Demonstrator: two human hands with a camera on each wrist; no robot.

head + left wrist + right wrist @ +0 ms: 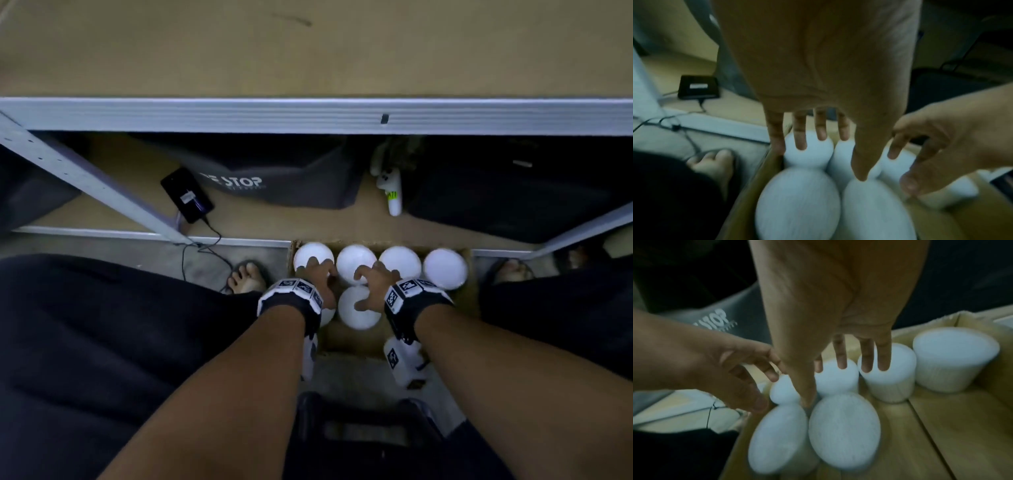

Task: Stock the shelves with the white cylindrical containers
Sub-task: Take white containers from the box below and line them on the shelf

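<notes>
Containers (445,268), white, stand upright in a cardboard box (467,301) on the floor below the shelf (308,116). Head view: my left hand (317,279) & right hand (375,281) reach in, fingers spread; dark bag (274,178) reads "STOP". Left wrist: fingers (800,139) straight over a lid, gripping nothing. Right wrist: fingers (840,356) spread above lids, bag text blurred.

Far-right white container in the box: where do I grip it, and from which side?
Grip the far-right container around its upper wall, coming straight down from above. It stands upright with its flat top exposed, the cardboard box floor is bare in front of it, and it flares toward the top, so fingers probably catch under the rim.
</notes>
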